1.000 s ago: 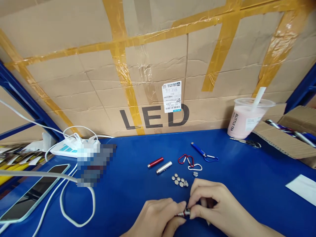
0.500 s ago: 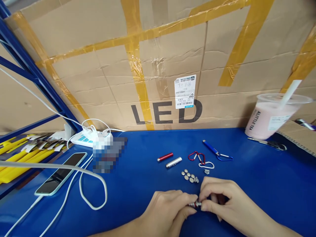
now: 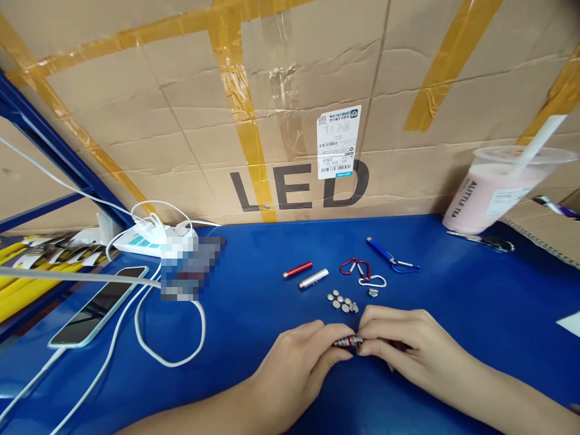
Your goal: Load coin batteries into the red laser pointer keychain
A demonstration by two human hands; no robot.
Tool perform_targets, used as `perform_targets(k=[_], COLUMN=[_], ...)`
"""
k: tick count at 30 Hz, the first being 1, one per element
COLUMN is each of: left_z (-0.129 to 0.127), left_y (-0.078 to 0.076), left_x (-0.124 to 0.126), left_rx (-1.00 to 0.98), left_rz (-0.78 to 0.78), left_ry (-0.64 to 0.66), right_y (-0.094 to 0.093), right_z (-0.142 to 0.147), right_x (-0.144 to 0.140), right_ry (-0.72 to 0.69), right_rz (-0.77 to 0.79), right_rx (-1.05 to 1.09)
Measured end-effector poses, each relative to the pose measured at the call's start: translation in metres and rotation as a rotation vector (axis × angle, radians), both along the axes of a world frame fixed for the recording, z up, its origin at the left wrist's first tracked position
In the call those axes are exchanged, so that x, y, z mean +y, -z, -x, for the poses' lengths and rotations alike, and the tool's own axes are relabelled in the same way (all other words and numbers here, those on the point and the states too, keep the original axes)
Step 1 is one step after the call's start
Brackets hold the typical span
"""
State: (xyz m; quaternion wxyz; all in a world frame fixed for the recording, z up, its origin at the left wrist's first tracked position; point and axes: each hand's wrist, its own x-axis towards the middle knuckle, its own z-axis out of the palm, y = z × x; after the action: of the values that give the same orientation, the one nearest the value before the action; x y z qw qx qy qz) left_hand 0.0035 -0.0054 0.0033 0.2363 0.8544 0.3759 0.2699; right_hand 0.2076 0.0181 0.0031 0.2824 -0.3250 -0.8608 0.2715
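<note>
Pink drink cup [image 3: 492,196], phone [image 3: 97,307], white cable [image 3: 167,338], cardboard box [image 3: 290,109]

– The small red tube [image 3: 347,342] between the hands?
– Glossy metal, like the silver tube [image 3: 313,278] farther off.
– The table [image 3: 453,302]?
– Smooth blue, slight sheen. The far box [image 3: 181,121] is matt cardboard with shiny tape.

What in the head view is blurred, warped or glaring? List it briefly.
Head view: a pixelated patch hides whatever sits beside the white power strip; wide-angle distortion bends the blue shelf post and tilts the pink drink cup; light is even with soft shadows under the left hand and right hand; the small red cylinder in their grip is sharp; no strong glare.
</note>
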Motion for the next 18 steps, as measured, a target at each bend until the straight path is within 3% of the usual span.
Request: perform_targets(k=[10,14,18], left_z=[-0.0004,0.0004,0.0014], left_y=[0.0005,0.0029,0.0067], left_x=[0.001,0.0009,0.0005], left_rx=[0.0,-0.049,-0.089], left_rz=[-0.071,-0.118,-0.171], left_ry=[0.019,0.077,0.124], right_y=[-0.0044,-0.0093,-0.0091], right_z=[-0.0039,-0.0034,-0.0007], right_x=[0.0006,-0.0024,-0.0078], right_ry=[-0.003,-0.039,-0.041], right_rz=[-0.451,-0.522,-0.464], right_rx=[-0.172,-0.244,-0.226])
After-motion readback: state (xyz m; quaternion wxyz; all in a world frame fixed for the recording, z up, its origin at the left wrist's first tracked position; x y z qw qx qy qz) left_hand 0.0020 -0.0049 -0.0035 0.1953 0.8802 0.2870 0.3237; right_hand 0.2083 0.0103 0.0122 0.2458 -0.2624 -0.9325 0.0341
